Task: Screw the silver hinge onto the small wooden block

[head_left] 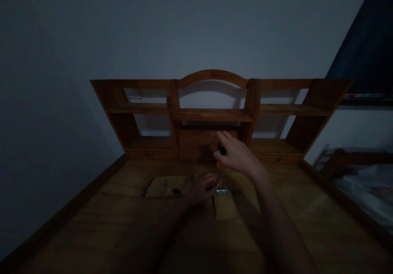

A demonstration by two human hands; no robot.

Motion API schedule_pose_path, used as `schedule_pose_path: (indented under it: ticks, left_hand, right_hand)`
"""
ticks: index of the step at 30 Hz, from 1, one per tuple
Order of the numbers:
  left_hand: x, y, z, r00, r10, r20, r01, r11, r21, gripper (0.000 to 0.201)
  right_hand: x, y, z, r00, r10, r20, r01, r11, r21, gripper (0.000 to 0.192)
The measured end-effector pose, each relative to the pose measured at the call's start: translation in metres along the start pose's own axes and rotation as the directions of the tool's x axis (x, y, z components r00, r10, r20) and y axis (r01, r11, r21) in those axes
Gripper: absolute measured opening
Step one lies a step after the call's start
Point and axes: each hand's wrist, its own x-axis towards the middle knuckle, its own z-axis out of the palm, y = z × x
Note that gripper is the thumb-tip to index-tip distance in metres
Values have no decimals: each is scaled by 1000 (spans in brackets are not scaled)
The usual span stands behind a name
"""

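Note:
My right hand [235,153] is closed around the black and orange handle of a screwdriver [220,164], held upright with its thin shaft pointing down. The shaft's lower end meets the left end of a small silver metal hinge [222,191]. My left hand [201,189] is beside that end, its fingers pinched together by the shaft's tip; what they hold, if anything, is too small and dark to make out. Under the hinge lies a pale piece of wood [225,207], and another flat pale piece [167,185] with dark marks lies to the left.
Across the back of the wooden desk top [101,225] stands a wooden shelf unit [211,114] with several compartments, against a pale wall [196,28]. A dark window or curtain [365,45] is at the upper right. Light-coloured bedding [368,188] lies beyond the right edge. The room is dim.

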Motion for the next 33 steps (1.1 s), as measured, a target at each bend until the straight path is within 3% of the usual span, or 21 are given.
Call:
schedule_pose_path:
  ticks: [5,11,15,19,25,29,33]
  left_hand:
    - [1,4,-1,1000,-13,-7,13,1000,26,6]
    - [2,8,-4,1000,7,19,-8,999,54,7]
    - [2,9,-4,999,9,33,-11,999,53,8]
    - [1,8,-4,999,7,36,-9,998,57,7]
    - [0,5,-5,998,22,54,-25,998,58,9]
    - [0,3,-3,999,17,44,-19,998,61,9]
    - [0,0,-2,999,20,39,-23,997,70,8]
  right_hand:
    - [1,2,1,1000,8,-16,-9,998,-57,31]
    - [-1,0,-1,1000,-22,1,22,999,-47,40]
    - [-1,1,-1,1000,-4,-18,3,998,-65,34]
    - [-1,2,-2,1000,0,-11,-2,993,-118,28]
    - [-1,0,-5,1000,-3,11,4,997,-81,34]
    - [0,0,-6,1000,-9,1,9,995,-100,22]
    - [1,0,-7,1000,-14,9,15,995,-99,22]
